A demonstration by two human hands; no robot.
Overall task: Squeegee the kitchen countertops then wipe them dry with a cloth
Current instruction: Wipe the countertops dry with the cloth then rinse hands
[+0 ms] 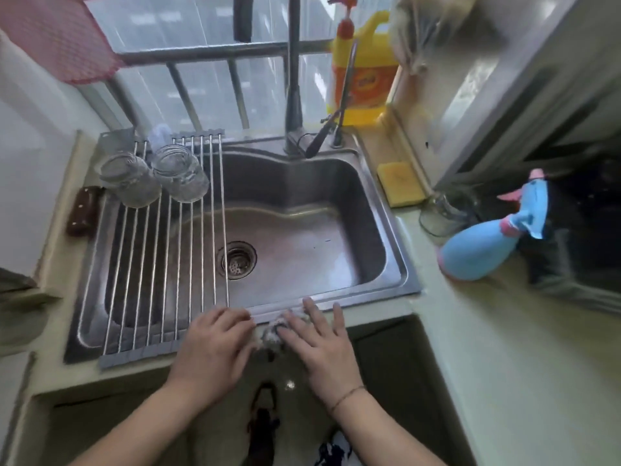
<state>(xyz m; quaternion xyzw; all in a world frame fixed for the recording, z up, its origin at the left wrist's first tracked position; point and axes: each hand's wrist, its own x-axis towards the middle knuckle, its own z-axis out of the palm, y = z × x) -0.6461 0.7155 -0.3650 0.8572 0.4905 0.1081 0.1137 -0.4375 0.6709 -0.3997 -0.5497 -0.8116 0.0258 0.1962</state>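
Two hands, left (215, 344) and right (321, 348), at 6 o'clock. Two jars (129, 179) (179, 173) at 10 o'clock. One sink (302, 203). One tap (293, 95) at 12. One yellow bottle (364, 72), one sponge (400, 183), one blue sprayer (484, 243) at 3. One cloth (272, 331).
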